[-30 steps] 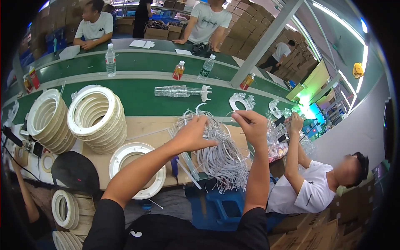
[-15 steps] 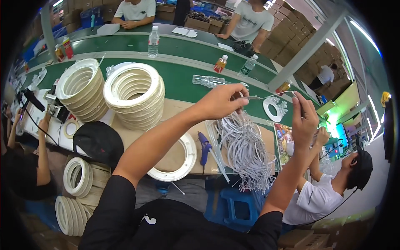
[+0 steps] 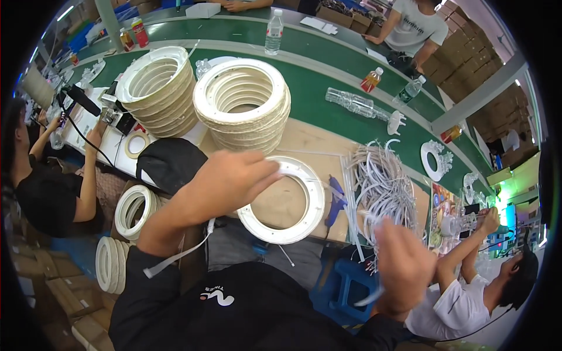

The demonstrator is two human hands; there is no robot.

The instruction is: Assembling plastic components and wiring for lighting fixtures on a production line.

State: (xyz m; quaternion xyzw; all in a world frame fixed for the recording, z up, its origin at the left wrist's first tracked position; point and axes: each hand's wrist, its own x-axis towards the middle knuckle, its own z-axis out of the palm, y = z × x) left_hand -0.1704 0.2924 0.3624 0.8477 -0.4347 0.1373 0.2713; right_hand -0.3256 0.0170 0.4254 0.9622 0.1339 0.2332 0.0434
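Observation:
My left hand, its fingers pinched and slightly blurred, is over the left edge of a white ring lying on the table. A thin white strip with a flat end dangles below that hand. Farther right and lower, my right hand is closed and smeared by motion. A white strip end pokes out beneath it, and a blurred white bit shows by its fingertips. Just beyond the right hand lies a heap of white cables. A purple glue gun rests between ring and heap.
Two tall stacks of white rings stand at the back left. A black cap sits before them. Clear plastic pieces and bottles line the green conveyor. A blue stool is below; co-workers sit on both sides.
My hands have come down and toward me from above the cable heap and moved apart; the strip stretched between them is no longer taut. The view has shifted left.

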